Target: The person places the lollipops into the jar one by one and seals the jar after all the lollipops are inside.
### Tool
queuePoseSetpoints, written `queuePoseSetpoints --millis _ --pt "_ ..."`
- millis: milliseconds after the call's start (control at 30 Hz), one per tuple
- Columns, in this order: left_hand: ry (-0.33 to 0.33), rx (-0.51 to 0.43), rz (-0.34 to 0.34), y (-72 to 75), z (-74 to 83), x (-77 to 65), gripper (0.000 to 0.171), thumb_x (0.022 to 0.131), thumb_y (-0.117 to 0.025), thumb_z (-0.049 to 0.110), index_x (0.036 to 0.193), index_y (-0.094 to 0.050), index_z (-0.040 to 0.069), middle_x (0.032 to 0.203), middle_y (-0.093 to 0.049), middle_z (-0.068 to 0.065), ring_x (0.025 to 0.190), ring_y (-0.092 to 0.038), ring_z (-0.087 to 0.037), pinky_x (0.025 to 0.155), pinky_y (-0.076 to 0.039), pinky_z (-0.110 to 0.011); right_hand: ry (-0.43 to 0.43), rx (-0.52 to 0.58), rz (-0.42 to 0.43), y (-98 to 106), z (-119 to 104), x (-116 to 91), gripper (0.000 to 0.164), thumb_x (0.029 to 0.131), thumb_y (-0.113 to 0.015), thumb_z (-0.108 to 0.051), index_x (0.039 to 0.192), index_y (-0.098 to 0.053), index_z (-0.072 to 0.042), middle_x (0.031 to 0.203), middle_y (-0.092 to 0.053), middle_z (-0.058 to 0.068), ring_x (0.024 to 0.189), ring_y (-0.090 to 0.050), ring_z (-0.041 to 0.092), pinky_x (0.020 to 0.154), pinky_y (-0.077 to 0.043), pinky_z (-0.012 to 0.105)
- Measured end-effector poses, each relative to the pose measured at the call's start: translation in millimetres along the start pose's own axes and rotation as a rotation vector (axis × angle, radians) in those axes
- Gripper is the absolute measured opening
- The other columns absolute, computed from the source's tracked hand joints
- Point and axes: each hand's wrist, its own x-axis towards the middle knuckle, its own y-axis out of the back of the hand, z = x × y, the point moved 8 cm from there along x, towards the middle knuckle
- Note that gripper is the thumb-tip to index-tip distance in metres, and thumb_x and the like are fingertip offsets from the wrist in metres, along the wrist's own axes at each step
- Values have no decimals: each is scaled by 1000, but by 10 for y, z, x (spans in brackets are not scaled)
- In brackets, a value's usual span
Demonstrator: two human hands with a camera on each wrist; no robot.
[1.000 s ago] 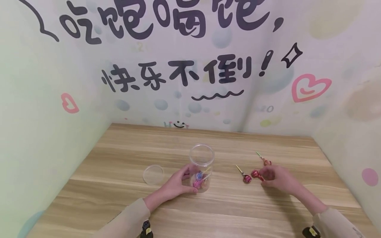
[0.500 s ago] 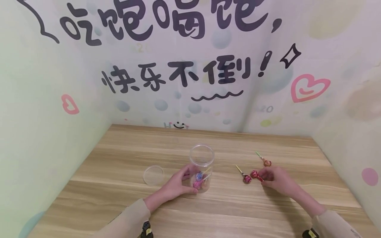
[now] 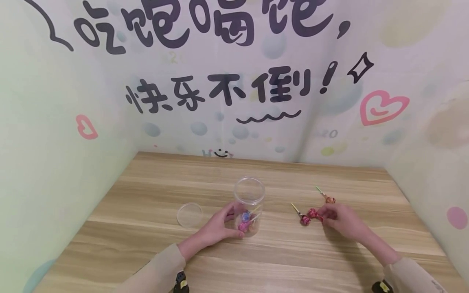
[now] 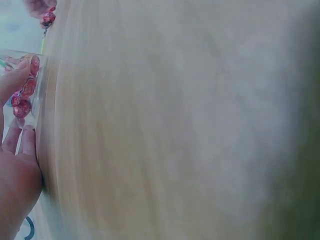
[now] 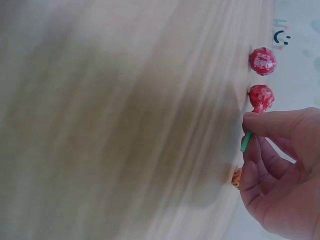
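Observation:
A clear plastic jar stands uncapped on the table with several wrapped lollipops at its bottom. My left hand holds the jar from its left side, thumb and fingers round the lower wall. In the right wrist view, my right hand pinches a red lollipop between thumb and finger. The tip of its green stick pokes out below the thumb. Close to its head lies another red lollipop with a yellow stick. An orange lollipop lies just beyond the right hand's fingers.
A round clear lid lies flat on the wooden table, left of the jar. Behind the table rises a wall with black lettering, and pale side walls flank both ends.
My right hand has drawn slightly left with the red lollipop, so its head now overlaps the neighbouring red one in the head view. My left hand and the jar have stayed put.

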Motion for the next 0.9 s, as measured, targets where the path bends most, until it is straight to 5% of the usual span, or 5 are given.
queuePoseSetpoints --millis 367,900 --pt "16 11 3 -9 -7 0 83 77 -85 18 147 -39 16 148 -50 -9 136 -51 -29 116 -41 -46 72 -67 64 231 -196 186 16 83 -71 3 93 -73 -10 82 -71 5 73 -57 4 61 -50 20" --pt "17 20 -5 -10 22 7 89 78 -85 19 151 -34 18 148 -50 -7 138 -48 -28 117 -41 -44 211 -2 97 577 -730 507 20 87 -69 2 98 -75 -14 85 -71 0 72 -58 2 59 -51 21"
